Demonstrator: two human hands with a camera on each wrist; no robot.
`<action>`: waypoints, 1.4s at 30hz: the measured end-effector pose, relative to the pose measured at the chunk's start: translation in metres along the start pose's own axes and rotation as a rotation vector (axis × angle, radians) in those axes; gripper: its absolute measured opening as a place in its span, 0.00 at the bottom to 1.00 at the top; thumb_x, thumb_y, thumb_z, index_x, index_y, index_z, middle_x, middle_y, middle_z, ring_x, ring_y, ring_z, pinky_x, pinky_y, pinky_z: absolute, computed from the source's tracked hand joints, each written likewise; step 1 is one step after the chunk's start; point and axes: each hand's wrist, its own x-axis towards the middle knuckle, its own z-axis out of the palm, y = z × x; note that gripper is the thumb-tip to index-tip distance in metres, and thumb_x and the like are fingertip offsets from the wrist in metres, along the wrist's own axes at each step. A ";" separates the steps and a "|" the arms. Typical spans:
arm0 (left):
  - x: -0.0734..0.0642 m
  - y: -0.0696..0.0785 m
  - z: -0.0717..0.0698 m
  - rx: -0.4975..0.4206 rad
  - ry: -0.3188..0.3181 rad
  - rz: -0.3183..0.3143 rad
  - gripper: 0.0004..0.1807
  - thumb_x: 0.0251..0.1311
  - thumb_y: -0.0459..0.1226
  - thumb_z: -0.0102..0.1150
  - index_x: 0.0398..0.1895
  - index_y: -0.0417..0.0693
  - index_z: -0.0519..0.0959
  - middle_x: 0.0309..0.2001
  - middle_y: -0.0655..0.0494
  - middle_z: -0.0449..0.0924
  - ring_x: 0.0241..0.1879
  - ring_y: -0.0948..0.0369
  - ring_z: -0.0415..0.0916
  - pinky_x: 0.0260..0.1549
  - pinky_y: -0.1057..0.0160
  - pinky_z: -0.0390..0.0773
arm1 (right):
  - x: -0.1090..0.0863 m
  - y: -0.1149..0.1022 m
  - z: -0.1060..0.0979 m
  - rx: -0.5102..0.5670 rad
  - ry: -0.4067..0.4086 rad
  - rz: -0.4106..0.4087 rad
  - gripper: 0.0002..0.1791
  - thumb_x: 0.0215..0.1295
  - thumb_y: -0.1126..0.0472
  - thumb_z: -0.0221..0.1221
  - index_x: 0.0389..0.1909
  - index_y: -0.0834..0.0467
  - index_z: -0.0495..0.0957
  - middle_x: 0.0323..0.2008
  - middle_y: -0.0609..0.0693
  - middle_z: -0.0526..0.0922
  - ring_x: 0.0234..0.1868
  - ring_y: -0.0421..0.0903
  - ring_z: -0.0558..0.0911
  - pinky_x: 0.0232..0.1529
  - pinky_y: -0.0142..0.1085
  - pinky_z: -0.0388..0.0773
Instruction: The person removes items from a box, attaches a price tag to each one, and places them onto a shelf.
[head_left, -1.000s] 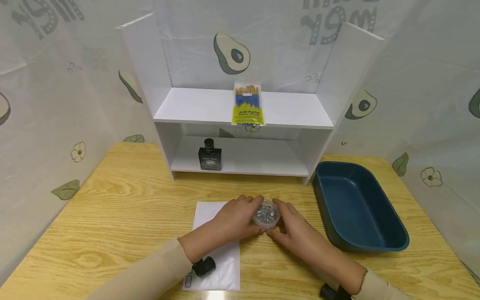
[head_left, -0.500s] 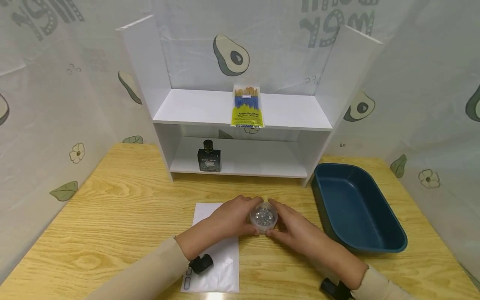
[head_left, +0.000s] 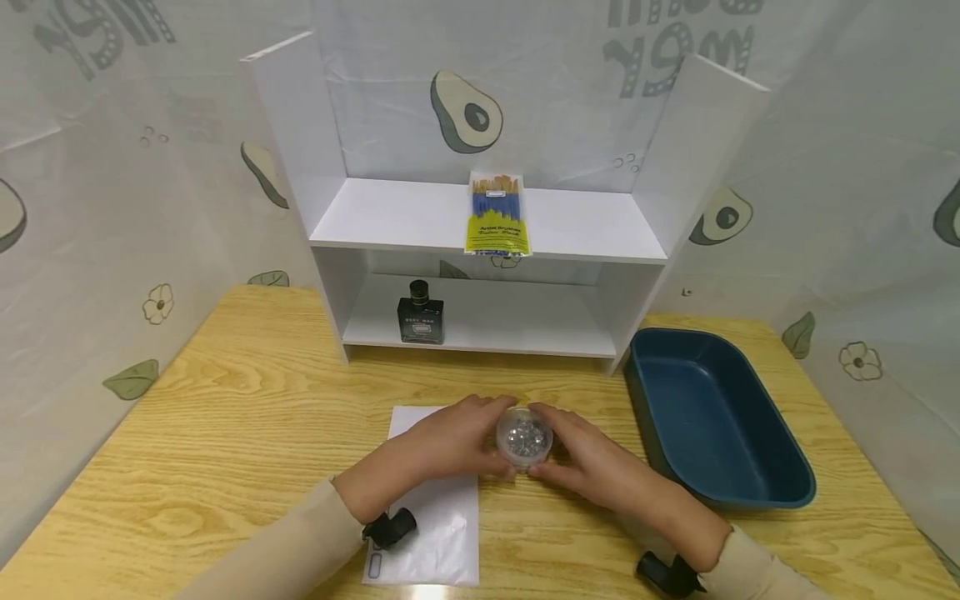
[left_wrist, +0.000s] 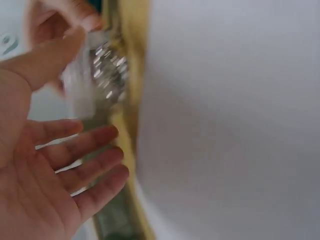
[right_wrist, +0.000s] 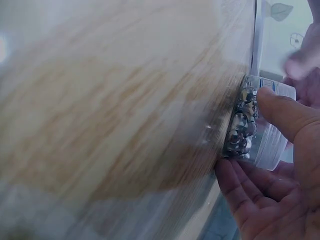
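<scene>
A small round clear plastic jar with a lid stands on the wooden table, full of small shiny silver pieces. My right hand pinches it from the right; the thumb lies on the side of the jar in the right wrist view, with the fingers across from it. On the left side of the jar is my left hand. Its fingers are spread and nearly straight in the left wrist view, apart from the jar, while the thumb tip is close to the lid; blur hides whether it touches.
A white sheet lies under my left forearm. Behind stands a white shelf unit with a dark perfume bottle on its lower shelf and a pack of artist brushes above. At right is a blue basin.
The jar has moved slightly left and toward me. My left hand has loosened and drawn a little to the left, while my right hand keeps hold of the jar.
</scene>
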 end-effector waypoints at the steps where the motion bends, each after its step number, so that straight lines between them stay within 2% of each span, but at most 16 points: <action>1: -0.003 -0.003 -0.004 -0.020 0.004 -0.013 0.46 0.60 0.56 0.73 0.78 0.52 0.65 0.67 0.48 0.80 0.67 0.50 0.77 0.63 0.48 0.80 | 0.000 0.000 0.000 0.001 -0.001 -0.001 0.42 0.72 0.48 0.66 0.77 0.64 0.62 0.70 0.65 0.75 0.70 0.63 0.77 0.65 0.60 0.78; 3: -0.009 -0.009 -0.014 -0.048 0.052 -0.032 0.43 0.65 0.57 0.68 0.77 0.49 0.67 0.68 0.45 0.79 0.68 0.47 0.77 0.64 0.44 0.80 | 0.001 0.000 0.001 0.005 -0.002 0.000 0.42 0.71 0.48 0.66 0.77 0.66 0.62 0.70 0.65 0.75 0.69 0.63 0.78 0.65 0.59 0.78; 6: -0.020 -0.021 -0.033 -0.083 0.233 -0.026 0.29 0.71 0.53 0.63 0.67 0.46 0.76 0.60 0.46 0.85 0.61 0.49 0.82 0.58 0.47 0.84 | 0.003 0.000 0.002 0.022 0.002 0.012 0.42 0.70 0.48 0.67 0.76 0.66 0.62 0.69 0.64 0.76 0.67 0.61 0.80 0.64 0.57 0.80; 9: -0.031 -0.036 -0.054 -0.106 0.507 0.002 0.13 0.73 0.43 0.63 0.51 0.44 0.83 0.46 0.49 0.89 0.46 0.54 0.87 0.46 0.57 0.88 | 0.004 -0.001 0.002 0.043 0.005 0.022 0.42 0.69 0.48 0.68 0.75 0.65 0.63 0.67 0.62 0.78 0.65 0.58 0.81 0.62 0.52 0.82; 12: -0.042 -0.052 -0.076 -0.097 0.820 0.025 0.06 0.71 0.34 0.63 0.39 0.39 0.83 0.34 0.47 0.88 0.34 0.55 0.85 0.36 0.70 0.84 | 0.004 -0.001 0.003 0.066 0.003 0.023 0.42 0.69 0.48 0.69 0.74 0.64 0.63 0.65 0.60 0.79 0.63 0.55 0.83 0.58 0.48 0.84; 15: -0.053 -0.070 -0.095 -0.048 1.091 -0.018 0.07 0.69 0.32 0.64 0.38 0.34 0.79 0.34 0.42 0.84 0.34 0.52 0.81 0.33 0.77 0.75 | 0.005 -0.001 0.003 0.087 0.000 0.017 0.41 0.69 0.48 0.69 0.73 0.64 0.64 0.64 0.59 0.80 0.61 0.54 0.84 0.57 0.46 0.85; 17: -0.058 -0.080 -0.105 -0.044 1.190 -0.080 0.11 0.69 0.34 0.65 0.43 0.31 0.76 0.39 0.38 0.80 0.39 0.48 0.79 0.35 0.74 0.72 | 0.006 -0.002 0.003 0.094 -0.002 0.016 0.41 0.68 0.47 0.69 0.73 0.63 0.64 0.64 0.59 0.80 0.61 0.54 0.84 0.57 0.46 0.85; 18: -0.061 -0.085 -0.109 -0.053 1.211 -0.120 0.14 0.69 0.35 0.65 0.47 0.31 0.75 0.43 0.36 0.78 0.42 0.48 0.77 0.37 0.71 0.72 | 0.006 -0.002 0.003 0.097 -0.005 0.017 0.41 0.68 0.47 0.69 0.73 0.63 0.64 0.64 0.59 0.80 0.61 0.55 0.84 0.57 0.46 0.85; 20: -0.064 -0.093 -0.115 -0.103 1.211 -0.180 0.21 0.69 0.37 0.65 0.56 0.31 0.72 0.50 0.35 0.76 0.49 0.45 0.76 0.41 0.65 0.75 | 0.006 -0.003 0.002 0.101 -0.011 0.020 0.42 0.68 0.47 0.69 0.73 0.64 0.64 0.64 0.59 0.80 0.61 0.55 0.84 0.58 0.47 0.85; 23: -0.064 -0.104 -0.119 -0.202 1.132 -0.236 0.30 0.70 0.39 0.65 0.69 0.37 0.67 0.60 0.35 0.76 0.58 0.43 0.77 0.50 0.52 0.84 | 0.006 -0.003 0.002 0.123 -0.026 0.022 0.42 0.68 0.48 0.70 0.73 0.64 0.64 0.63 0.60 0.79 0.61 0.55 0.84 0.57 0.47 0.85; 25: -0.062 -0.110 -0.120 -0.250 1.070 -0.238 0.31 0.71 0.40 0.63 0.74 0.41 0.66 0.63 0.34 0.78 0.61 0.40 0.79 0.53 0.43 0.85 | 0.006 -0.003 0.000 0.139 -0.031 0.015 0.41 0.67 0.49 0.70 0.72 0.64 0.64 0.62 0.60 0.80 0.60 0.55 0.85 0.56 0.46 0.86; 27: -0.057 -0.113 -0.120 -0.269 1.026 -0.234 0.29 0.72 0.38 0.62 0.74 0.43 0.68 0.61 0.33 0.80 0.60 0.39 0.80 0.54 0.38 0.84 | 0.007 -0.003 -0.002 0.153 -0.034 0.007 0.40 0.67 0.51 0.71 0.71 0.64 0.65 0.61 0.60 0.80 0.58 0.55 0.85 0.55 0.45 0.86; 29: -0.051 -0.116 -0.120 -0.258 1.014 -0.224 0.27 0.73 0.36 0.61 0.72 0.43 0.71 0.58 0.32 0.82 0.58 0.38 0.82 0.53 0.37 0.85 | 0.008 -0.004 -0.006 0.168 -0.036 0.004 0.39 0.66 0.52 0.72 0.70 0.64 0.65 0.61 0.59 0.80 0.58 0.55 0.85 0.55 0.44 0.86; 33: -0.042 -0.118 -0.118 -0.202 1.064 -0.206 0.22 0.73 0.33 0.60 0.67 0.38 0.74 0.50 0.30 0.85 0.51 0.37 0.85 0.48 0.37 0.86 | 0.010 -0.008 -0.017 0.195 -0.042 0.038 0.39 0.65 0.55 0.73 0.70 0.64 0.65 0.62 0.60 0.79 0.60 0.56 0.84 0.56 0.43 0.86; 36: -0.041 -0.122 -0.115 -0.169 1.097 -0.190 0.20 0.73 0.33 0.59 0.65 0.36 0.76 0.46 0.31 0.87 0.48 0.38 0.86 0.46 0.38 0.87 | 0.013 -0.011 -0.029 0.191 -0.028 0.050 0.38 0.65 0.57 0.73 0.70 0.64 0.65 0.63 0.60 0.78 0.61 0.56 0.83 0.57 0.42 0.86; 42: -0.044 -0.124 -0.113 -0.145 1.111 -0.176 0.18 0.73 0.31 0.56 0.63 0.36 0.77 0.43 0.31 0.87 0.46 0.39 0.86 0.44 0.38 0.87 | 0.025 -0.014 -0.059 0.125 0.000 0.028 0.37 0.64 0.59 0.73 0.69 0.62 0.65 0.62 0.57 0.78 0.61 0.55 0.83 0.58 0.46 0.85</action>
